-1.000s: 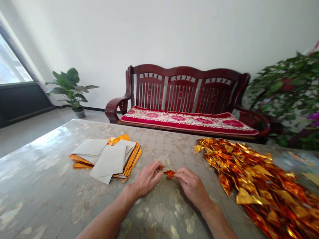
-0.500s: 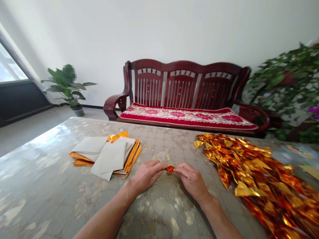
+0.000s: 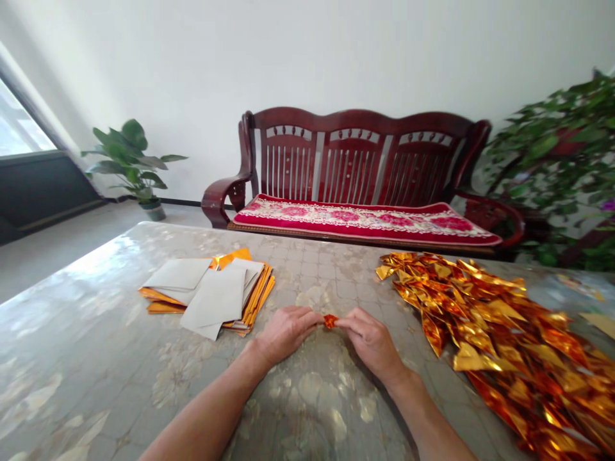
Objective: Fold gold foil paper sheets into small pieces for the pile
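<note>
Orange foil piece (image 3: 330, 321), small and crinkled, sits over the glossy, flower-patterned table (image 3: 307, 403), where I see the left hand (image 3: 288, 330) and right hand (image 3: 369, 339) nearly closed, fingertips pinching its opposite ends. On my right spreads a heap of creased, pointed gold foil (image 3: 500, 333); on my left, a stack of flat, matte grey sheets (image 3: 218, 296) with orange edges.

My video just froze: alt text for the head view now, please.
Left hand and right hand pinch opposite ends of a small orange foil piece above a floral tablecloth. At left lie stacked grey-backed foil sheets; at right, a heap of folded gold-orange foil pieces; behind, a slatted wooden bench.
</note>
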Demonstrator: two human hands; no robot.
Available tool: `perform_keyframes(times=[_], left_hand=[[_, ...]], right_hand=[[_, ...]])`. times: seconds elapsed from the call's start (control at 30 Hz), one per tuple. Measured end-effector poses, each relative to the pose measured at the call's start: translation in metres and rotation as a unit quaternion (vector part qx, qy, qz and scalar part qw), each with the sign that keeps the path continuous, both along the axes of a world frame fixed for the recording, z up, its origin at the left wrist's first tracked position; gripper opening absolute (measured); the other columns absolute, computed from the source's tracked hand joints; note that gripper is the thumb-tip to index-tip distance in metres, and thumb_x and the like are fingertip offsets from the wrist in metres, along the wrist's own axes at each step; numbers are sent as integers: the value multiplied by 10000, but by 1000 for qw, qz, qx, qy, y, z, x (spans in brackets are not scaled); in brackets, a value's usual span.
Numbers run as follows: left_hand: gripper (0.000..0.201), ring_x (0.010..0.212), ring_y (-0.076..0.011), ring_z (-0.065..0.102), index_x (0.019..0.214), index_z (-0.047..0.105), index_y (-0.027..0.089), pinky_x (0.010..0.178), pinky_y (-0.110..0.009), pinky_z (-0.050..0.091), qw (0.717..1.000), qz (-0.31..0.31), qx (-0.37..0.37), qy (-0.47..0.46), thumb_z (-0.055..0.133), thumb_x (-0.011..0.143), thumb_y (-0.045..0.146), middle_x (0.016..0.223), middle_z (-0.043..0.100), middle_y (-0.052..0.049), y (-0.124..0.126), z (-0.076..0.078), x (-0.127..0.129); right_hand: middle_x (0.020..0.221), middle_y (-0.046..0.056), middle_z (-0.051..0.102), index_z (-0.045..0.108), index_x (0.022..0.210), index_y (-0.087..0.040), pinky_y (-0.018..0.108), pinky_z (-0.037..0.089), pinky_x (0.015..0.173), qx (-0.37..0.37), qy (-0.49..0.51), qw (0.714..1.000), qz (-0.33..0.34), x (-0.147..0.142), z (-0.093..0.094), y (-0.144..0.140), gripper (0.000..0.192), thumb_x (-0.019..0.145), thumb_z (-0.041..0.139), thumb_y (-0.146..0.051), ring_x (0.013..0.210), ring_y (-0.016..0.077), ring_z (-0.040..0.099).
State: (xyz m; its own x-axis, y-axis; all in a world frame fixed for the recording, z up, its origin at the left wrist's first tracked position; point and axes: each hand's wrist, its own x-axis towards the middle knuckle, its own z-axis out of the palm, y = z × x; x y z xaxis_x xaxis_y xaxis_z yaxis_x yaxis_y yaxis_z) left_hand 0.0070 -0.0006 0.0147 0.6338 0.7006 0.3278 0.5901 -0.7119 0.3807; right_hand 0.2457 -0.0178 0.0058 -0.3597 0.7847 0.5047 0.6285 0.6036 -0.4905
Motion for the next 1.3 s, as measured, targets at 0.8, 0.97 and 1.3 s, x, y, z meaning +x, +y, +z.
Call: perform_keyframes(times=[0.8, 0.97, 1.3], left_hand=[[208, 926, -134, 689, 1036, 725, 266, 849, -227, 509, 982, 38, -118, -144, 526, 979, 286, 999, 754, -4, -3, -16, 12], [155, 834, -111, 689, 925, 731, 259, 790, -187, 497, 974, 68, -130, -175, 579, 942, 233, 894, 752, 31, -4, -13, 15], [119, 804, -115, 707, 973, 656, 229, 734, -192, 517, 936, 138, -182, -266, 644, 872, 167, 864, 759, 51, -9, -13, 25]], right_hand=[[915, 39, 703, 741, 1027, -251, 246, 553, 754, 15, 19, 999, 27, -17, -1, -5, 277, 966, 481, -174, 846, 147, 677], [990, 34, 730, 741, 1023, -261, 274, 573, 820, 5, 57, 998, 17, -19, -4, -5, 247, 952, 518, -180, 911, 157, 695], [1045, 35, 749, 747, 1027, -255, 287, 583, 865, 48, 68, 996, 7, -22, -6, -7, 261, 932, 531, -143, 949, 159, 709]])
